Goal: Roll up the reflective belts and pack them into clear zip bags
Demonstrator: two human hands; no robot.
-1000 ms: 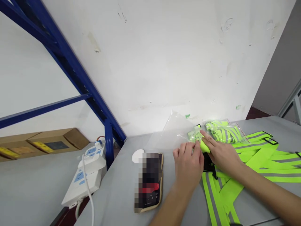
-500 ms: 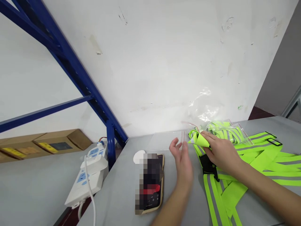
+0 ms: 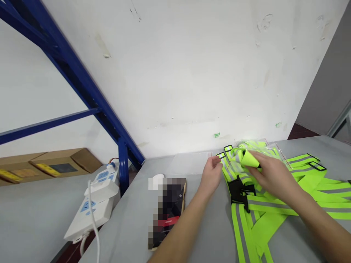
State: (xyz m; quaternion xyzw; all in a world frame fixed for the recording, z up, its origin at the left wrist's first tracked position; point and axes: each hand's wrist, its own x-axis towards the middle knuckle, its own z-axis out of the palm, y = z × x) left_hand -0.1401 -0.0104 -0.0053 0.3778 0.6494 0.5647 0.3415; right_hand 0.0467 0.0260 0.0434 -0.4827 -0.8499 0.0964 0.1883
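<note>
My right hand (image 3: 270, 173) is closed around a rolled neon-yellow reflective strap (image 3: 250, 159), above a pile of similar straps. My left hand (image 3: 212, 172) is to its left, fingers curled together beside a small black strap slider (image 3: 221, 155); what they pinch, if anything, is hard to make out. Clear plastic shows faintly between the hands. Below them a black buckle (image 3: 238, 190) joins flat reflective straps (image 3: 270, 202) with grey stripes. Behind my right hand is a clear bag (image 3: 279, 150) with more yellow strap inside.
A flat clear bag (image 3: 190, 163) lies near the wall. To the left are a partly blurred phone (image 3: 175, 199) and a white round object (image 3: 158, 179). White power strips (image 3: 91, 208), a blue rack post (image 3: 123, 164) and cardboard boxes (image 3: 64, 164) stand farther left.
The puffed clear plastic above the straps has come down from in front of the wall. My left hand has moved up, its fingers now curled in. The right hand has shifted right with the rolled strap.
</note>
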